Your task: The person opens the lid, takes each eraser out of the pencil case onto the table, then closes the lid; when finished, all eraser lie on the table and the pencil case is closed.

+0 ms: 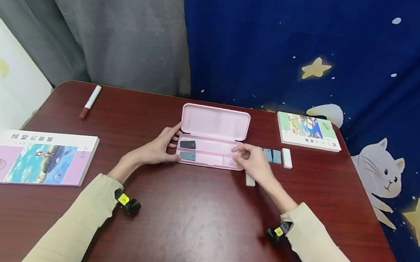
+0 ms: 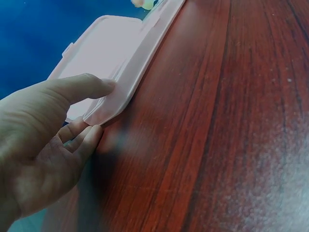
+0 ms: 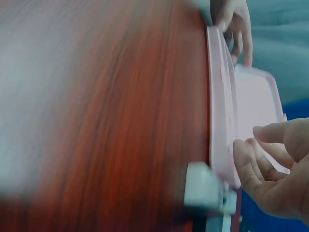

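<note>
A pink pencil case (image 1: pixel 210 158) lies with its lid (image 1: pixel 215 122) raised on the brown table. Inside it, toward the left, are a dark eraser-like block (image 1: pixel 187 144) and a blue-grey block (image 1: pixel 187 156). My left hand (image 1: pixel 157 146) grips the case's left end, the thumb along the front corner and fingertips at the side, as the left wrist view shows. Over the right end hovers my right hand (image 1: pixel 255 162), its fingers loosely bent with nothing seen between them. Beside that hand are blue-grey blocks (image 1: pixel 276 156) and a white block (image 1: pixel 286 158); another white block (image 1: pixel 250 179) lies partly hidden below it.
A white marker with a brown cap (image 1: pixel 90 101) lies at the back left. A purple-and-white book (image 1: pixel 41 159) sits on the left side, and a green-and-white book (image 1: pixel 309 131) at the back right. Grey and starry blue curtains hang behind the table (image 1: pixel 183 231).
</note>
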The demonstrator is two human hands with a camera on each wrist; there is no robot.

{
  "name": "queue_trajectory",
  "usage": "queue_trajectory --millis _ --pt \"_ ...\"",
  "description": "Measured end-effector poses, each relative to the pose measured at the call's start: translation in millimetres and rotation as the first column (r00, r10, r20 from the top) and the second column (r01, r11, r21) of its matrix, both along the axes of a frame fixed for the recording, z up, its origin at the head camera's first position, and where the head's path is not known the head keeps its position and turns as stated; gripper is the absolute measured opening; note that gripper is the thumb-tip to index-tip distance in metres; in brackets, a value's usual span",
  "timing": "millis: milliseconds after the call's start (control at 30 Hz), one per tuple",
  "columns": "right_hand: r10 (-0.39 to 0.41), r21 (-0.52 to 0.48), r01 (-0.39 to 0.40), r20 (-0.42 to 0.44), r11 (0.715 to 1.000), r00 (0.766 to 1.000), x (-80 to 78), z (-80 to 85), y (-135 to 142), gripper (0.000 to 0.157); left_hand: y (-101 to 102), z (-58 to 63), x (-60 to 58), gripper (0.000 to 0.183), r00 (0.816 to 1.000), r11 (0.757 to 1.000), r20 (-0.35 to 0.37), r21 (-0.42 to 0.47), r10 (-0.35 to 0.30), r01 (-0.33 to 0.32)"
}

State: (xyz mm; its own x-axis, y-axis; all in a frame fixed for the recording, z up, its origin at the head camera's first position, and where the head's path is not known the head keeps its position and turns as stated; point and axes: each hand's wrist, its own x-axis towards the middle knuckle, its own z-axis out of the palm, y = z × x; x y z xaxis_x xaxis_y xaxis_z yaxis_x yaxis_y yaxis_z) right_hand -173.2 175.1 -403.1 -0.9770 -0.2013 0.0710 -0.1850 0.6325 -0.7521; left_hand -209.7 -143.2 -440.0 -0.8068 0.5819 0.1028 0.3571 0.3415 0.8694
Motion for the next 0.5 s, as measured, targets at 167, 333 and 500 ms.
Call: queue_trajectory --millis 167,333,500 --pt "0.147 0.002 -0.147 -0.060 0.989 0.987 -8.5 -0.3 -37 0.015 -2 0.1 0.5 0.105 1.000 1.000 -0.010 0.014 0.003 -0.003" --pt "0.234 -0.012 -0.234 -0.019 0.972 0.972 -14.5 -3.8 -69 0.014 -1 0.5 1.3 0.104 1.000 1.000 -0.002 0.017 0.004 -0.004" --pt "0.236 -0.018 -0.235 0.032 0.972 0.971 -16.4 -9.1 -86 0.014 3 0.5 2.0 0.103 1.000 1.000 -0.005 0.000 0.003 -0.003"
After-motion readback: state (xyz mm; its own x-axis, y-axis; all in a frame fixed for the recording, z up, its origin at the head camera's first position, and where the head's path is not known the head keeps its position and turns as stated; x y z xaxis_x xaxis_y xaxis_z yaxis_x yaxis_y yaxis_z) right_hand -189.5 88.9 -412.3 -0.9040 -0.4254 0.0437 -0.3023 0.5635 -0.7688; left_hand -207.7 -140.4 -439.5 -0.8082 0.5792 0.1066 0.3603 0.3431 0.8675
